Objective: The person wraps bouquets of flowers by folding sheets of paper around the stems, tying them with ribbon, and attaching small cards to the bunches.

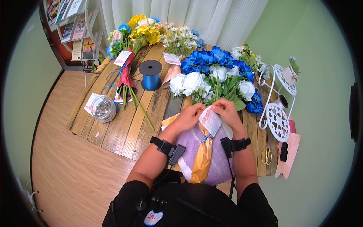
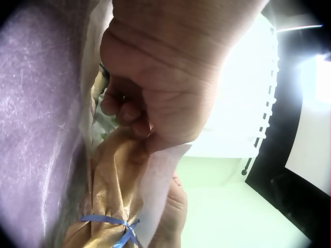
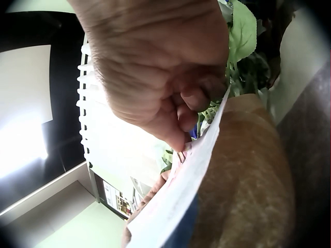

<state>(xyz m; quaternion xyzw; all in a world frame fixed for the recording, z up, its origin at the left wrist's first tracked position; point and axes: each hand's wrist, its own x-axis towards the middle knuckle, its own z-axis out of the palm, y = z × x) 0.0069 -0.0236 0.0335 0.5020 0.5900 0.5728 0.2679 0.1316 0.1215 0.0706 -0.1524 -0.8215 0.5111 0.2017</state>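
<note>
A bouquet of blue and white flowers lies on the table, its stems wrapped in golden-brown paper. A blue ribbon ties the wrap at its narrow part. Over the wrap's upper end, a white card with pink print is held between both hands. My left hand pinches the card's upper left corner against the paper, fingers curled. At the upper right corner, the thumb and fingertips of my right hand pinch the card; a thin metal clip shows at its edge there.
Purple wrapping sheet lies beneath the bouquet. To the left are a jar of small metal pieces, a blue ribbon spool and a red-wrapped bouquet. Scissors and a white metal stand are at the right.
</note>
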